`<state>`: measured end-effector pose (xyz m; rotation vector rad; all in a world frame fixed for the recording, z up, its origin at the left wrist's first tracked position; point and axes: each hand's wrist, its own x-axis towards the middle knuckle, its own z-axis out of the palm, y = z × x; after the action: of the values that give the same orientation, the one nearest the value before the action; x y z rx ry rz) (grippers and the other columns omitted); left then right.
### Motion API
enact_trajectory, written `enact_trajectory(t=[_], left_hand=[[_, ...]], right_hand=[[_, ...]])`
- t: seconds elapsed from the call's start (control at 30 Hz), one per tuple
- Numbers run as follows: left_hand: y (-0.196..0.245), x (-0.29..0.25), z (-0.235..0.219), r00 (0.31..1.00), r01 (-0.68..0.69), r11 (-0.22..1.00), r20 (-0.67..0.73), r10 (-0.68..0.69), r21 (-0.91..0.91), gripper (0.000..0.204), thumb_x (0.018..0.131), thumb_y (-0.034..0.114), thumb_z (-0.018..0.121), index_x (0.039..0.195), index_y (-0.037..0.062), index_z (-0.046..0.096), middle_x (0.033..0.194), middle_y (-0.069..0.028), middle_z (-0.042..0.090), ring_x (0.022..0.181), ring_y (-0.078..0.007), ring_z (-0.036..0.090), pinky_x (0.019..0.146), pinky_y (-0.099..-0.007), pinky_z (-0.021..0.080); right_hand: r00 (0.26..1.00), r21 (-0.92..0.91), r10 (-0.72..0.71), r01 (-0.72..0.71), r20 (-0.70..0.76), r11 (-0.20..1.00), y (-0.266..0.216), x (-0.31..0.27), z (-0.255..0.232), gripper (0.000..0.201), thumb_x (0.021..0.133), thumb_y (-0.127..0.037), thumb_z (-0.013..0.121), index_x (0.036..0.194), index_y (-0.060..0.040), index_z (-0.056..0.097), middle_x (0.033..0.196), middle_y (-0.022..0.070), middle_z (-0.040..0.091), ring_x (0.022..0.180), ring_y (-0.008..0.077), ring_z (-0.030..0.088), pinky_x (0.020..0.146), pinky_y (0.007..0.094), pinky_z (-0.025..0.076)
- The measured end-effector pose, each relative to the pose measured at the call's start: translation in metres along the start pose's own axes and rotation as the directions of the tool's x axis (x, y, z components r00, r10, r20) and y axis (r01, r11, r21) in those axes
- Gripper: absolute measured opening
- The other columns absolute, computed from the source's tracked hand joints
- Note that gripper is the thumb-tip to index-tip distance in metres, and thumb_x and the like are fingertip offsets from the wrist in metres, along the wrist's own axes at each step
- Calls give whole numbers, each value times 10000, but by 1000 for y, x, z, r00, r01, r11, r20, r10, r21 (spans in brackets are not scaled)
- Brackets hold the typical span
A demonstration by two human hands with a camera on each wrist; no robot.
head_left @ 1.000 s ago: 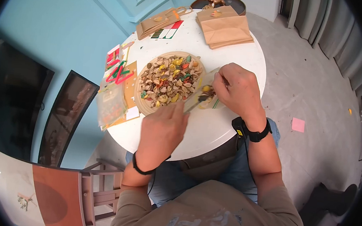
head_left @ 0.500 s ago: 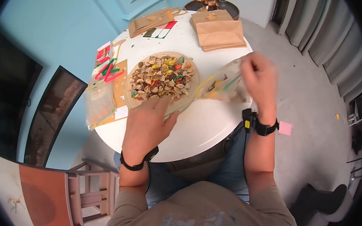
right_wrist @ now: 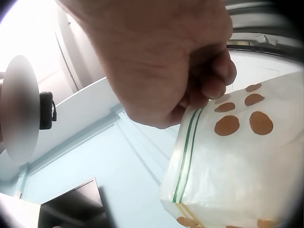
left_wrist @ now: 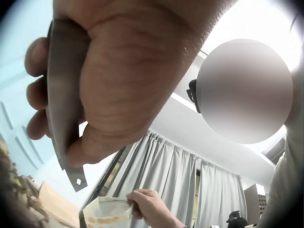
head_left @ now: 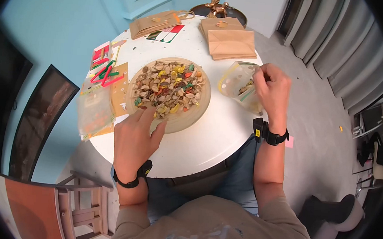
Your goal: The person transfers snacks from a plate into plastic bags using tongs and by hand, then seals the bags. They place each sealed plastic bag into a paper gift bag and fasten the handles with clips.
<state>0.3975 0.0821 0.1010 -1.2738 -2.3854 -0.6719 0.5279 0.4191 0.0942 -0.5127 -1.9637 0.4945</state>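
Observation:
On the round plate (head_left: 204, 103) lies a heap of potpourri (head_left: 164, 88), mostly tan dried petals with yellow, green and orange pieces. My left hand (head_left: 135, 135) is over the plate's near left edge. It holds a flat grey metal utensil (left_wrist: 66, 95) between thumb and fingers; a diamond-shaped hole shows at one end, the rest hidden by the hand. Right of the plate, my right hand (head_left: 275, 88) pinches the top edge of a clear zip bag (right_wrist: 228, 161) with orange dots and a green seal line. The bag's mouth gapes toward the plate, with some potpourri inside.
Brown paper bags (head_left: 231, 44) stand at the back of the white table (head_left: 189, 148), others (head_left: 156, 24) lie at back left. Pink and green strips (head_left: 106, 74) and another clear bag (head_left: 94, 114) are along the left edge. A wooden stool (head_left: 83, 210) stands below left.
My right hand has drawn the zip bag rightward, away from the plate. My left hand has moved left from the bag's mouth to the plate's near edge, and the utensil has turned out of the head view.

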Motion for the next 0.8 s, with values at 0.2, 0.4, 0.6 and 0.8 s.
enact_trajectory(t=[0.2,0.4,0.6,0.8], left_hand=[[-25,1,-2,992,119,989,42,-123,85,359,903,232,868,1162,-4,791,936,-202,776,826,-415,755,721,-502,594],[-46,-8,-4,943,217,962,220,-251,165,325,890,255,865,1102,15,811,914,-199,795,831,-424,764,761,-510,593],[-43,-14,-1,942,209,969,239,-235,130,305,883,229,862,1061,-12,803,883,-227,768,810,-431,757,734,-517,595],[-49,-13,9,947,198,951,205,-248,236,275,902,239,841,977,-18,775,854,-229,761,809,-431,759,733,-506,602]], right_hand=[[1000,64,22,-21,-19,998,-39,16,-1,136,912,-89,742,851,33,729,748,188,692,624,309,651,630,399,533],[995,90,-82,76,65,993,-36,-19,28,133,897,-68,744,818,32,706,739,167,685,625,321,658,625,404,541],[997,97,-67,64,28,993,-36,-25,24,108,890,-36,747,821,31,700,746,156,694,616,296,651,620,392,541],[994,77,-96,92,55,993,-31,-31,18,126,903,-24,743,811,34,679,742,150,687,600,278,632,602,385,522]])
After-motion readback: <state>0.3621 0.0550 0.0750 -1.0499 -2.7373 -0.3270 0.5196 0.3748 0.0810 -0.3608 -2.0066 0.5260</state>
